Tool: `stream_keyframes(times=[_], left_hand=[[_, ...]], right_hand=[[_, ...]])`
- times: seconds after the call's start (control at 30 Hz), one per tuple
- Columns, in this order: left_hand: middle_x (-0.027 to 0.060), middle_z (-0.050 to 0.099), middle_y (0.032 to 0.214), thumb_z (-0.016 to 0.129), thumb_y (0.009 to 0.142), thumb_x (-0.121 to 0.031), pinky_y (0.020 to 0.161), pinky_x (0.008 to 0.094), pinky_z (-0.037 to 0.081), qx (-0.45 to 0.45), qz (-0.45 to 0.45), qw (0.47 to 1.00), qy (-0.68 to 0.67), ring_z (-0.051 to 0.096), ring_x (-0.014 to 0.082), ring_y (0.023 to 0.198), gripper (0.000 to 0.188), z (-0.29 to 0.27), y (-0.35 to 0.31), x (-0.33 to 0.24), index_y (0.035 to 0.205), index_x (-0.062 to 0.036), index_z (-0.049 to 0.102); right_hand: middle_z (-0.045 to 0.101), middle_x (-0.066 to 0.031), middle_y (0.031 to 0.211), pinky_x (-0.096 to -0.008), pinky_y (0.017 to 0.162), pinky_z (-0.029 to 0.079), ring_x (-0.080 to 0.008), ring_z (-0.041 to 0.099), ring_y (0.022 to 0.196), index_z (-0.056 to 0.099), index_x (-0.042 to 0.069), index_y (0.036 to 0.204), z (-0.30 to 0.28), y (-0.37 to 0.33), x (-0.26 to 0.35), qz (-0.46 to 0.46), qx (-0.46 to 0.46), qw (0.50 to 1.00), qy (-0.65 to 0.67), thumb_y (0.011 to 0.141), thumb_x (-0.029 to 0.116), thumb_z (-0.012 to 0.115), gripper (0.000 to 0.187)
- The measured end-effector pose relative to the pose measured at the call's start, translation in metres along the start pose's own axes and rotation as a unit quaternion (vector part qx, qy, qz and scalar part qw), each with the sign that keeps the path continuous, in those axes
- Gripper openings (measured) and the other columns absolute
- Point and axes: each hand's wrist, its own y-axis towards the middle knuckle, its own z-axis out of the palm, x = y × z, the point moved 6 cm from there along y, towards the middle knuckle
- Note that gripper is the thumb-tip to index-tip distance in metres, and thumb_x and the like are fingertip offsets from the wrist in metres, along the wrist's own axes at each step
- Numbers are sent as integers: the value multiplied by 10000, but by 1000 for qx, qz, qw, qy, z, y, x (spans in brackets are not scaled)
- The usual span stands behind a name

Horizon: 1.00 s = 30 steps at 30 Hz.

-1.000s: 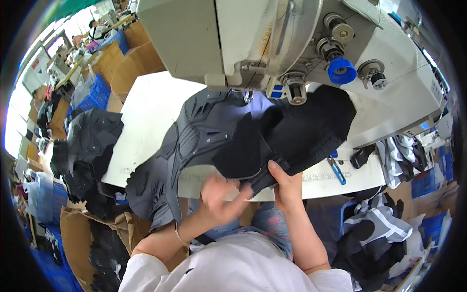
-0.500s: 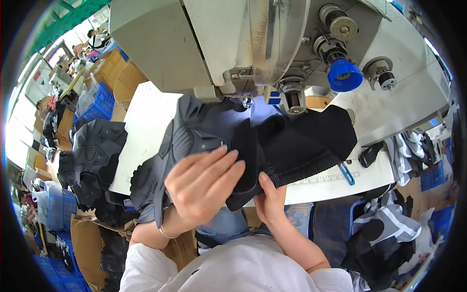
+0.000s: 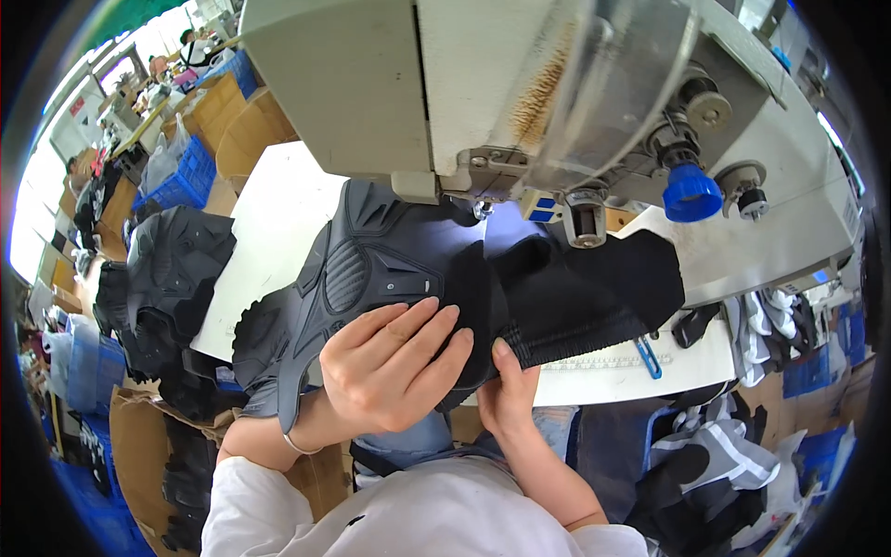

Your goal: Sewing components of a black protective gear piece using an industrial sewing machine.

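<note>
A dark grey moulded fabric piece (image 3: 371, 265) with ribbed padding lies under the sewing machine head (image 3: 353, 102), joined to or lying against a black fabric part (image 3: 594, 288) on the right. My left hand (image 3: 394, 371) bends over the near edge of the piece, fingers together on top and thumb hidden. Close beside it, my right hand (image 3: 510, 390) grips the near edge of the black part, thumb on top beside a ribbed band and the other fingers underneath. The lit needle area (image 3: 483, 210) is just beyond the fabric; the needle tip cannot be made out.
A white worktable (image 3: 278, 204) carries a stack of similar dark pieces (image 3: 176, 269) at the left. Blue-handled snips (image 3: 648, 357) lie by a printed ruler (image 3: 603, 360) at the right. A cardboard box (image 3: 139, 455) stands low left; grey and black fabric pieces (image 3: 724, 455) are heaped lower right.
My view has shifted, so the machine head appears lower and farther right. My left fingers have drawn slightly toward me, showing more of the grey piece. Both hands stay on the fabric.
</note>
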Motion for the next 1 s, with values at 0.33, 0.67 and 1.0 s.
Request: stream_keyframes(times=[0.33, 0.67, 1.0], left_hand=[[128, 694, 895, 627, 675, -147, 686, 306, 551, -35, -13, 999, 10, 686, 250, 805, 216, 11, -14, -4, 855, -47, 691], [94, 703, 885, 623, 698, -142, 723, 297, 544, -30, -41, 998, 33, 690, 222, 812, 170, 13, -12, -8, 831, -81, 708], [109, 704, 897, 615, 703, -146, 734, 302, 544, -29, -45, 997, 48, 692, 232, 823, 187, 16, -9, -9, 848, -76, 712]], right_hand=[[646, -94, 1051, -308, 802, 562, -171, 654, 934, 587, -18, 1100, -25, 6, -13, -12, -54, 998, -34, 959, 167, 530, 239], [629, -85, 1059, -307, 797, 555, -173, 643, 935, 549, 8, 1137, -14, 12, 4, -39, -52, 995, -72, 947, 157, 537, 242], [621, -90, 1083, -315, 804, 556, -185, 642, 952, 516, 11, 1184, -9, 17, 17, -27, -42, 994, -99, 944, 135, 519, 271]])
